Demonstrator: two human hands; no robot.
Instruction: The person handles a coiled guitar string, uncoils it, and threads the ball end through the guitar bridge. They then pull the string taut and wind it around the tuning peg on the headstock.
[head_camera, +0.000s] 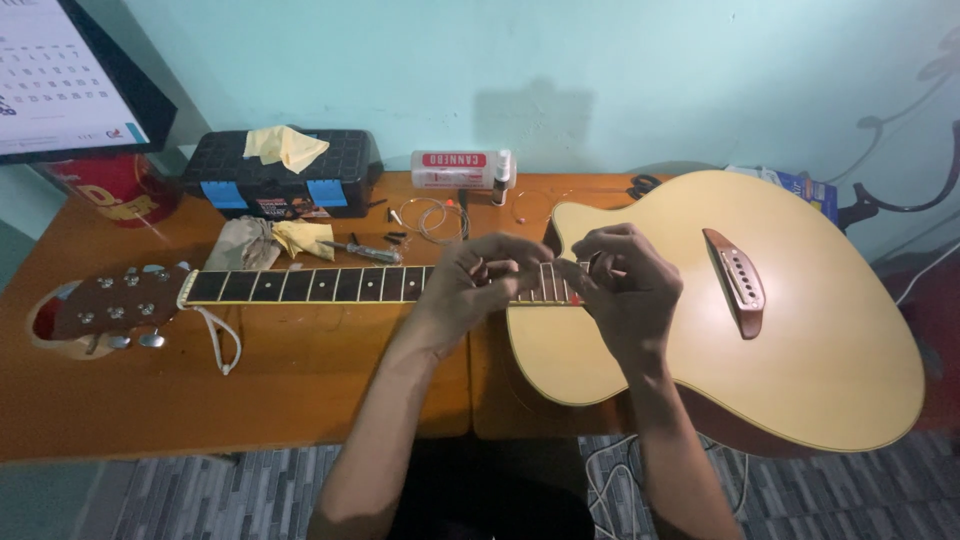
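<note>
An acoustic guitar (800, 340) with a pale yellow top lies flat on the wooden table (250, 390), headstock (115, 310) to the left, brown bridge (740, 280) to the right. No strings show along the dark fretboard (310, 285). My left hand (470, 285) and my right hand (620, 285) meet over the upper frets near the sound hole, which they hide. The fingers of both pinch something small and thin between them; what it is cannot be made out.
Behind the neck lie a black-and-blue toolbox (280, 170) with a yellow cloth (285, 145) on it, another cloth (300, 238), a coiled string (440, 220), pliers (365, 250) and a white spray can (462, 170) on its side. A red tin (110, 190) stands at the left.
</note>
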